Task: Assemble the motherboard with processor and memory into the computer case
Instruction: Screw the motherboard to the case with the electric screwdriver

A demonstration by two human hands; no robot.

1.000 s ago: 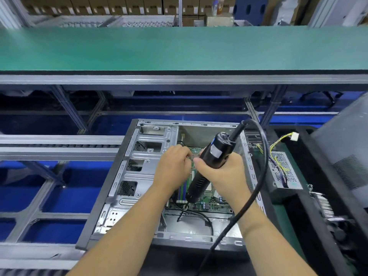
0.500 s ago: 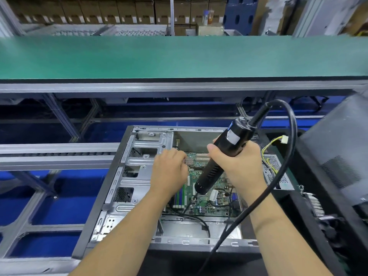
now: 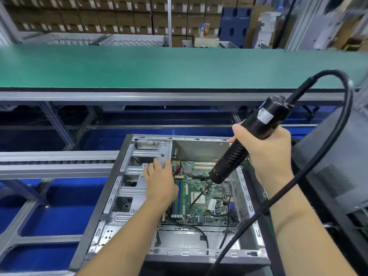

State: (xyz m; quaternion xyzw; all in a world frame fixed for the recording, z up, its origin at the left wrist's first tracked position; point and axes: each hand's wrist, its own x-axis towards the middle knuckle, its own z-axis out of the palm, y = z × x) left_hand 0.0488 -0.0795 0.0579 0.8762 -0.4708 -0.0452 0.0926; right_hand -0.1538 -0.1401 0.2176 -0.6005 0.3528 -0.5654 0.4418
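An open metal computer case [image 3: 127, 198] lies flat in front of me. Inside it sits the green motherboard [image 3: 201, 214] with its silver processor [image 3: 198, 198] and blue and green memory slots [image 3: 178, 200]. My right hand [image 3: 268, 154] grips a black electric screwdriver [image 3: 249, 136], raised and tilted, its bit hanging over the board near the processor. My left hand [image 3: 160, 183] rests on the case's drive bracket at the board's left edge, fingers fairly straight.
A thick black cable [image 3: 330, 156] loops from the screwdriver past my right arm. A grey panel [image 3: 338, 162] stands at the right. A green conveyor belt [image 3: 179, 66] runs across beyond the case, with stacked cartons [image 3: 99, 14] behind. Blue floor shows at left.
My right hand has lifted the screwdriver up and to the right, off the board. My left hand has shifted left from the board onto the drive bracket. The camera has tilted up.
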